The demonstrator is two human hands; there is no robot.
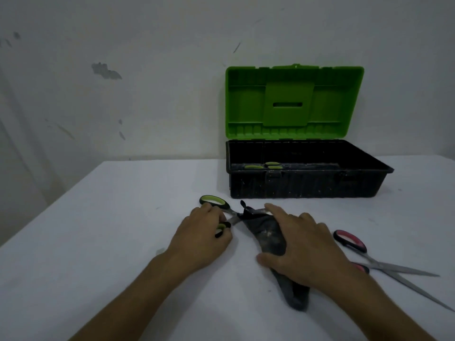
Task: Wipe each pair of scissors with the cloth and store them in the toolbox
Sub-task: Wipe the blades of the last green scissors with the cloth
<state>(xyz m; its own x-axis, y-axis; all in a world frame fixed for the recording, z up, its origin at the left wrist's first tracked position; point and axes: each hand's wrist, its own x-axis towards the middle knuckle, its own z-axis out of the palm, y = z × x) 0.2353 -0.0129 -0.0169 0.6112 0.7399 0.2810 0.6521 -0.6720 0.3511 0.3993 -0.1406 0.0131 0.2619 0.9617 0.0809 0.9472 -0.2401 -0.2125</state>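
Observation:
Green-handled scissors (215, 203) lie on the white table in front of the toolbox. My left hand (204, 237) grips their handles, fingers curled through the lower loop. A dark grey cloth (264, 232) is wrapped over the blades, and my right hand (302, 244) holds the cloth around them. Red-handled scissors (354, 242) lie open on the table to the right of my right hand. The black toolbox (307, 183) stands at the back right with its green lid (294, 104) raised. Green-handled scissors (266, 166) lie inside it.
The white table (110, 230) meets a stained white wall (123, 82) behind the toolbox. The table's left edge runs diagonally at the left of the view.

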